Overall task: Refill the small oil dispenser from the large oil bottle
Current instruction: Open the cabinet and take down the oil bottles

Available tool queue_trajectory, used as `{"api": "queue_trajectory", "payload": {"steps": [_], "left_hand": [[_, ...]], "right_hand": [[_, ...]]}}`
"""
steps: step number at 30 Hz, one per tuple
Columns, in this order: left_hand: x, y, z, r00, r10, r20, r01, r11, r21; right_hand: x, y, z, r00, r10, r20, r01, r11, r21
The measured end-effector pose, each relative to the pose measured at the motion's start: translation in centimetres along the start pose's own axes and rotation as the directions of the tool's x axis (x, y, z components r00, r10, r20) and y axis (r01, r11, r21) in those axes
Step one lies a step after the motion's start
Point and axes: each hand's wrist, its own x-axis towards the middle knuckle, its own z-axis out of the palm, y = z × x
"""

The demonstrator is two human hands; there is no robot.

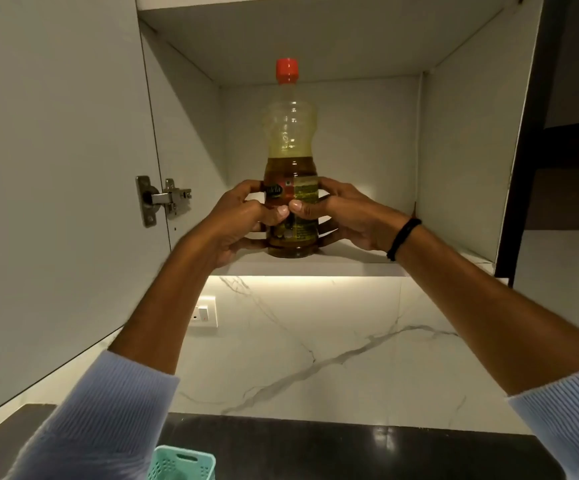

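Basket (180, 462): teal plastic, slotted walls with a cut-out handle, at the bottom edge of view, nearest the camera.
Sleeves (101, 420): pale blue ribbed knit, pushed back on both forearms.
Counter (315, 452): dark, glossy slab that caught small light reflections.
Backsplash (315, 341): smooth white stone with grey branching veins, lit from under the cabinet.
Switch plate (205, 311): white rectangular plastic, set in the backsplash at left.
Left hand (236, 226): fingers curled round the left side of the bottle's lower body, thumb laid across the front label.
Right hand (347, 216): fingers wrapped round the right side, clamped on the same bottle; thumb tip almost met the left thumb on the label.
Wristband (402, 239): thin black cord on the right wrist.
Large oil bottle (291, 133): clear waisted plastic with moulded ridges, upright between both hands near the front edge of the shelf; dark amber oil filled roughly the lower half, yellow-tinted film above; printed wrap label, text mostly hidden.
Cap (287, 71): red ribbed plastic, screwed on.
Shelf board (350, 265): flat white laminate, under the bottle's base.
Hinge (163, 199): bare metal cup hinge, joined the open door (56, 168) to the left wall.
Cabinet (367, 150): matte white box interior, plain back panel.
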Motion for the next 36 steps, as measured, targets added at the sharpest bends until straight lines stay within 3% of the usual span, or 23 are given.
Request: {"api": "queue_trajectory", "payload": {"steps": [9,19,26,30,36], "left_hand": [[-9.6,0.9,0.6,0.983,0.167,-0.078,-0.161,0.984,0.076],[-18.0,-5.4,1.6,0.969,0.232,-0.079,-0.216,0.961,0.174],[-21.7,-14.8,3.8,0.992,0.107,-0.071,-0.101,0.992,0.077],[-23.9,-21.4,5.3,0.996,-0.062,-0.061,0.059,0.997,-0.055],[-26.8,-31.5,6.3,0.967,-0.255,0.000,0.254,0.965,-0.057]], "right_hand": [[-8.2,-2.1,2.9,0.980,-0.194,0.033,0.196,0.980,-0.044],[-15.1,4.3,6.9,0.976,-0.210,0.050,0.212,0.976,-0.041],[-19.1,14.0,10.1,0.995,-0.098,0.003,0.098,0.994,-0.055],[-21.4,20.4,11.9,1.000,0.017,0.025,-0.018,0.998,0.055],[-24.6,30.0,16.1,0.976,0.217,0.029,-0.218,0.974,0.066]]}}
